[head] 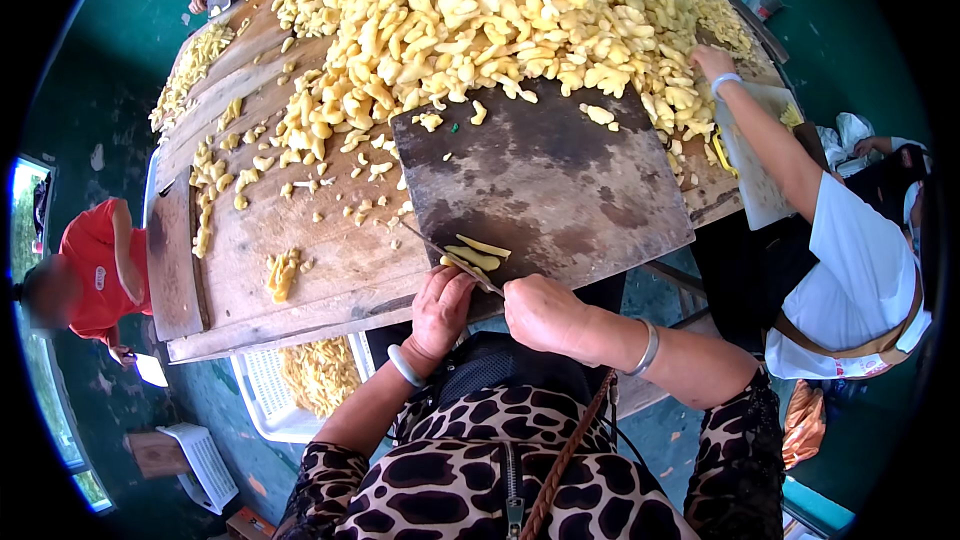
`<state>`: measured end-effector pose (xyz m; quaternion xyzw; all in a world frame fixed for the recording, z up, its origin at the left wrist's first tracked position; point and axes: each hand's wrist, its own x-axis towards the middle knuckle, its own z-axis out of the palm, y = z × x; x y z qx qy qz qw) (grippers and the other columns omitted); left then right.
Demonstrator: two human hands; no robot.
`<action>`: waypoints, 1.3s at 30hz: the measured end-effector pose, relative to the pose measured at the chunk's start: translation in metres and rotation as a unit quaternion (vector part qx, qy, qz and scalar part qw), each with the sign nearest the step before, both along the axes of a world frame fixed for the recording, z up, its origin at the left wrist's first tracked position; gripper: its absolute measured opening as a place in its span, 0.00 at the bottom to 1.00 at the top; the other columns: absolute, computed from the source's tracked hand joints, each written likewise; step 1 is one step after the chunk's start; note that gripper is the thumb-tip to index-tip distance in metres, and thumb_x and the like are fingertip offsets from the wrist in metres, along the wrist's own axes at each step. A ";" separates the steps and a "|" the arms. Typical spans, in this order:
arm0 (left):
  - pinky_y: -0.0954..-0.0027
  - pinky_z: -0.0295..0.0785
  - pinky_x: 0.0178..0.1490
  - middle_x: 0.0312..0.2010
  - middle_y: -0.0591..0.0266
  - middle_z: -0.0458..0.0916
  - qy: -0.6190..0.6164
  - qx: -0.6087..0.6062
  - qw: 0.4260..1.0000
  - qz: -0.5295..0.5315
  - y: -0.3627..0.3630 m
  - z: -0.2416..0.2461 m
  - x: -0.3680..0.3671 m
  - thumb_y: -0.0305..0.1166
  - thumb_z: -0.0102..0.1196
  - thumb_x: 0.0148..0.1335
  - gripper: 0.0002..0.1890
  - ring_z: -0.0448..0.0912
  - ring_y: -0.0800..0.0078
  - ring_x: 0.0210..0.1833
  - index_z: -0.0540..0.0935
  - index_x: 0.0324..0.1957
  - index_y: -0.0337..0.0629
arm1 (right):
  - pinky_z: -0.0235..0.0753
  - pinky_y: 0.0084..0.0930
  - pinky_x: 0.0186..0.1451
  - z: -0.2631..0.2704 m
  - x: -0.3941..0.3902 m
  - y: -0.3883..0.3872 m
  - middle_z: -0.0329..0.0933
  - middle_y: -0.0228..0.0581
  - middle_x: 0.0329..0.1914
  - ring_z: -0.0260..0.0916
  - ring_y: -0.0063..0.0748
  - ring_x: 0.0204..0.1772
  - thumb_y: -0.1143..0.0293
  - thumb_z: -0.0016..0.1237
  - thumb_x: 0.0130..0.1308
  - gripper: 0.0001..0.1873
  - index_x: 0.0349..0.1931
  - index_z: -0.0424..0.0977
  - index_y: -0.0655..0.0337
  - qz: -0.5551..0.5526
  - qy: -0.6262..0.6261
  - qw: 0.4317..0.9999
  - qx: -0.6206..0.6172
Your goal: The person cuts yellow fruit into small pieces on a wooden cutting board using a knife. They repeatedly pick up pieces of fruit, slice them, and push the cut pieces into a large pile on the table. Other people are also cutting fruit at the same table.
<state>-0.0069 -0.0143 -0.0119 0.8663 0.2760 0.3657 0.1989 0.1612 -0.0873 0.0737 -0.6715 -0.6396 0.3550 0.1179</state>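
Observation:
My right hand (546,313) grips the handle end of a knife (450,256), whose thin blade slants up and left over the near left corner of a dark, stained cutting board (555,180). Close against the near side of the blade, my left hand (439,313) has its fingers bent over a piece of ginger, mostly hidden by the fingers and knife. Several cut ginger slices (480,261) lie on the board just beyond the blade. Small ginger pieces (598,115) rest near the board's far edge.
A large heap of peeled ginger (480,15) covers the far wooden table (337,270). Below its front edge stands a white plastic crate (259,397) holding cut ginger (319,375). A co-worker's arm (772,131) reaches in at right beside a white board (757,165). Other people stand around.

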 end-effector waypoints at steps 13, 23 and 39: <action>0.60 0.72 0.47 0.39 0.53 0.76 0.017 -0.038 0.999 -0.022 0.008 0.018 -0.003 0.19 0.60 0.50 0.12 0.75 0.54 0.43 0.77 0.38 0.38 | 0.76 0.43 0.27 0.046 0.036 -0.045 0.74 0.54 0.17 0.76 0.53 0.23 0.73 0.45 0.59 0.09 0.36 0.74 0.70 0.003 -0.115 0.993 0.040; 0.55 0.67 0.55 0.47 0.54 0.77 0.126 -0.094 0.978 -0.140 0.069 0.060 -0.009 0.23 0.58 0.48 0.24 0.73 0.56 0.53 0.77 0.52 0.41 | 0.77 0.43 0.29 0.043 0.051 -0.061 0.76 0.55 0.19 0.77 0.55 0.27 0.73 0.44 0.58 0.08 0.33 0.72 0.69 -0.049 -0.154 0.982 0.098; 0.56 0.72 0.48 0.37 0.50 0.77 0.376 -0.007 0.907 -0.189 0.050 0.037 0.024 0.29 0.54 0.51 0.13 0.77 0.50 0.45 0.75 0.41 0.38 | 0.74 0.49 0.39 0.026 0.063 -0.070 0.75 0.60 0.24 0.74 0.62 0.33 0.68 0.46 0.60 0.12 0.26 0.74 0.69 -0.136 -0.065 0.984 0.096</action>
